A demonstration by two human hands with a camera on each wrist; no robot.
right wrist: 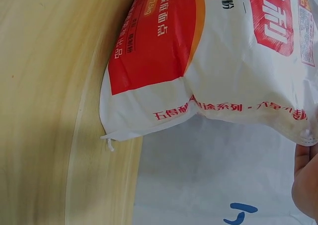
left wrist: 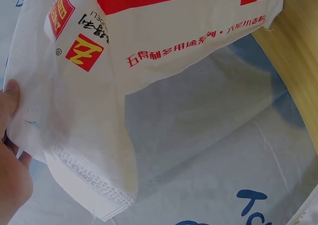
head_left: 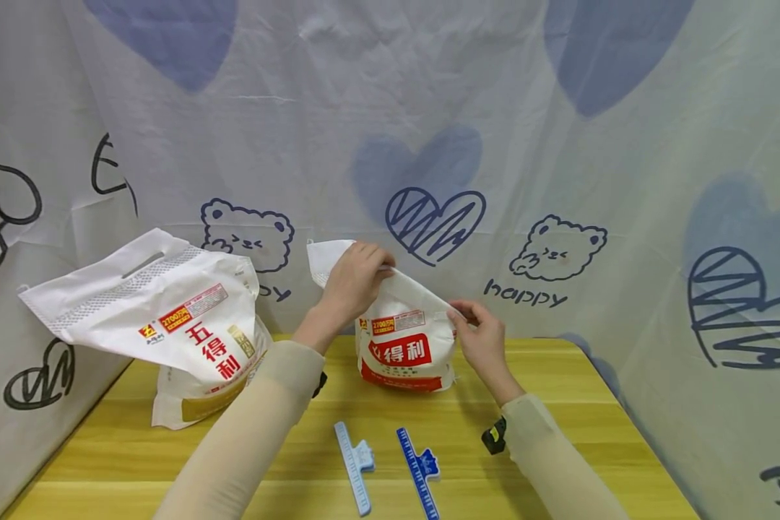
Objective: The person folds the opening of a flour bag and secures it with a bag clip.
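A white flour bag (head_left: 406,296) with red printing stands near the back edge of the table, its slack upper part folded over and slanting down to the right. My left hand (head_left: 356,280) grips the bag's upper edge, and the left wrist view shows the thumb and fingers on opposite sides of the fabric. At the right end of that slanting edge, my right hand (head_left: 482,341) pinches the bag's corner. In the right wrist view, the full lower part of the bag (right wrist: 233,76) rests on the wood, with fingertips at its side.
A second flour bag (head_left: 188,354) stands at the left, its top with a handle slot leaning left. Nearer me lie a light blue sealing clip (head_left: 352,469) and a dark blue sealing clip (head_left: 419,473) on the wooden table (head_left: 526,462). Printed cloth (head_left: 533,166) hangs behind.
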